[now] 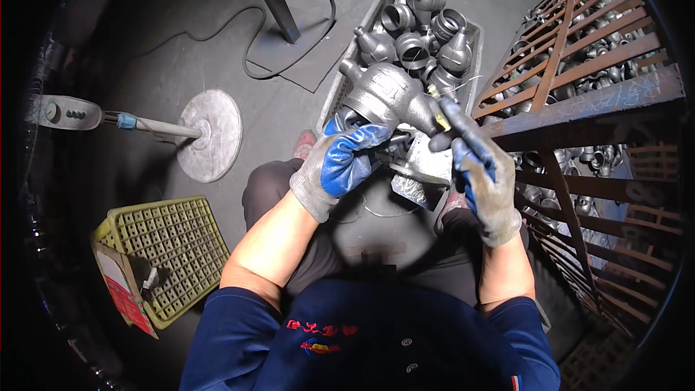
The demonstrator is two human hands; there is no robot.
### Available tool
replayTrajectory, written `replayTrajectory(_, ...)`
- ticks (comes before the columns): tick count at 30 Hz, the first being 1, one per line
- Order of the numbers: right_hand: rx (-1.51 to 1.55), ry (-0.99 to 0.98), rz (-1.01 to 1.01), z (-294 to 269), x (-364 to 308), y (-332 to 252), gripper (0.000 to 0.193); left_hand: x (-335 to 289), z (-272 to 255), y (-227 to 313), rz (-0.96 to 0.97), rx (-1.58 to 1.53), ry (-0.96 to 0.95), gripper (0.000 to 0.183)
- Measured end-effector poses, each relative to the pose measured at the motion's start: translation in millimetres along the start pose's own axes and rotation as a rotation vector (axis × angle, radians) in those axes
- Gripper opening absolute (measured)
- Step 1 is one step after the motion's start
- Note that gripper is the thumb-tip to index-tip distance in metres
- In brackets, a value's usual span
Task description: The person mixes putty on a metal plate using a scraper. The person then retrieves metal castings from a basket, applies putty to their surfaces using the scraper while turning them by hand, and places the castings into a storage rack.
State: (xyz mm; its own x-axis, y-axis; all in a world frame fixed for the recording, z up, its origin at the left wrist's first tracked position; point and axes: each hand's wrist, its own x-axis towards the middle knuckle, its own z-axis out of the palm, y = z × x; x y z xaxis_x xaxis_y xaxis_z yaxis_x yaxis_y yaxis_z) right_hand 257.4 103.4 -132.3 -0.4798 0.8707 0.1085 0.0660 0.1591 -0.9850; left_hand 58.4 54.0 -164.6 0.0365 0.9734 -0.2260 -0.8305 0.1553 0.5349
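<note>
Left hand [339,164] grips a bulbous metal casting [387,93], right hand [486,182] pinches a slim yellow stick [441,120]: seemingly mid-piece, heaped castings [414,48] beyond possibly waiting!

The left hand [346,163] and right hand [483,182] wear grey knit gloves [311,190] coated glossy blue, the right one darkly smudged. The navy short-sleeved shirt [362,311] bears red lettering [322,328], a small multicoloured emblem [319,348] and pale round buttons [407,342]; the trousers [269,192] are dark, the shoes [305,145] reddish.
</note>
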Motion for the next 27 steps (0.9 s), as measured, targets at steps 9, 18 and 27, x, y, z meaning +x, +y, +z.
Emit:
replayTrajectory(9, -0.259, -0.058, -0.053, 12, -6, 6, 0.034, -4, -10, -7, 0.136, 0.291, 0.058, 0.031)
replayTrajectory(18, -0.378, -0.038, -0.134, 18, -1, 13, 0.034, -8, -18, -1, 0.746, 1.492, -0.168, 0.035)
replayTrajectory(27, -0.587, 0.023, -0.249, 24, -4, 21, 0.037, -3, -7, -10, 0.117, 0.156, 0.145, 0.037)
